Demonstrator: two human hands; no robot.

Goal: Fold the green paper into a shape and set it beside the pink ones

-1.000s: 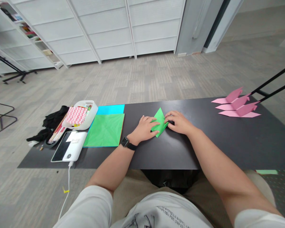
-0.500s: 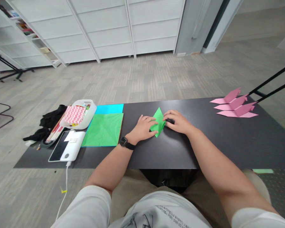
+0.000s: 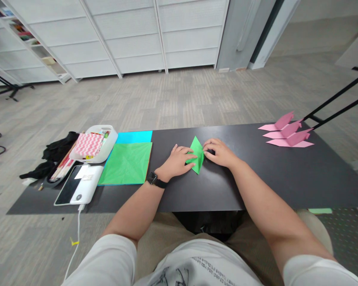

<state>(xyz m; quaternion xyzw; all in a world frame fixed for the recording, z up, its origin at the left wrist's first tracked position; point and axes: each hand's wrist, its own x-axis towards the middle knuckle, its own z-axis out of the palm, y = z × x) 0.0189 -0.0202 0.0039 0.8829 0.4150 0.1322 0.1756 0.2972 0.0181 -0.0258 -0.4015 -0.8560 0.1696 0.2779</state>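
A small green folded paper (image 3: 199,153), diamond-shaped with creases, lies on the dark tabletop in front of me. My left hand (image 3: 179,161) rests over its left side, fingers stretched out and apart, holding it against the table. At the paper's right corner, my right hand (image 3: 219,153) has its thumb and fingertips pinched together on the edge. The fingertips cover part of that corner, so the fold beneath them is hidden.
Left on the table (image 3: 179,198) lie a stack of green sheets (image 3: 127,165) over a blue sheet (image 3: 135,137), a white basket (image 3: 109,147), a white power bank (image 3: 88,184) with cable, and black cloth (image 3: 59,149). Several pink folded-paper birds (image 3: 289,135) stand at the far right.
The view has shifted slightly. My right fingers have moved a little along the paper's right edge, while my left hand stays spread on it.
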